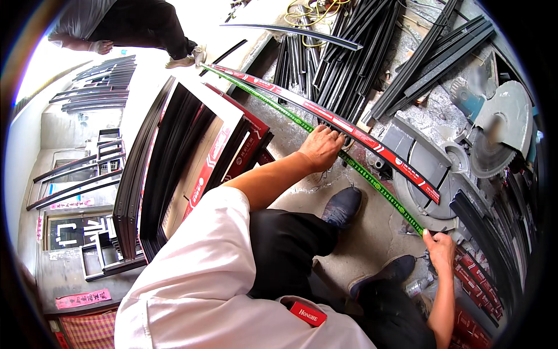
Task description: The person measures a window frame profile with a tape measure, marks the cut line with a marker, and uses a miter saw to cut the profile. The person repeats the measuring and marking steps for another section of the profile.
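A long, narrow frame profile with red and white film (372,142) runs diagonally from the upper middle to the miter saw. My left hand (321,148) is closed on its near edge around the middle, its fingertips partly hidden. A green tape measure blade (376,185) stretches along the near side of the profile and passes at my left hand. At the near right, my right hand (440,249) pinches the end of the blade that shows there, thumb on top. Whether a tape case sits in that palm is hidden. The blade and the profile spread apart toward the right.
The miter saw (494,131), its round blade bare, stands at right. Black profiles (354,58) lie piled beyond my left hand. Stacked frames (168,157) lean at left. Another person (139,29) stands at the far left, a shoe by the profile's end. More profiles (488,250) lie at right.
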The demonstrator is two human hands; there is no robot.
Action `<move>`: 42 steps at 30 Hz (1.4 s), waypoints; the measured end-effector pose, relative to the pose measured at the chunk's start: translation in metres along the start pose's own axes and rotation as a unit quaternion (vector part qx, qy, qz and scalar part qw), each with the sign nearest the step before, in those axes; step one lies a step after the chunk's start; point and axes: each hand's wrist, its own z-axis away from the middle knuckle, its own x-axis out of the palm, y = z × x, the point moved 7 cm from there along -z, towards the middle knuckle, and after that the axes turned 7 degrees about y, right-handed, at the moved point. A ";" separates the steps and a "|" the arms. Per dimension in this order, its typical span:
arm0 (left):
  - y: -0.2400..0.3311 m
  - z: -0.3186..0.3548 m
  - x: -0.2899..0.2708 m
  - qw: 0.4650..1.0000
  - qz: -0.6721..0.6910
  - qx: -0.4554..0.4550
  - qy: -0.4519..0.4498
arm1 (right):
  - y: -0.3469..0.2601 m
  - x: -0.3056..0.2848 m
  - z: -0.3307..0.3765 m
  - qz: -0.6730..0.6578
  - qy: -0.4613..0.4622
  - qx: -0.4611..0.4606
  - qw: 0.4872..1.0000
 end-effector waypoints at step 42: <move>0.002 0.022 0.065 0.980 0.105 -0.017 -0.168 | 0.030 0.048 0.010 -0.010 -0.080 -0.033 0.996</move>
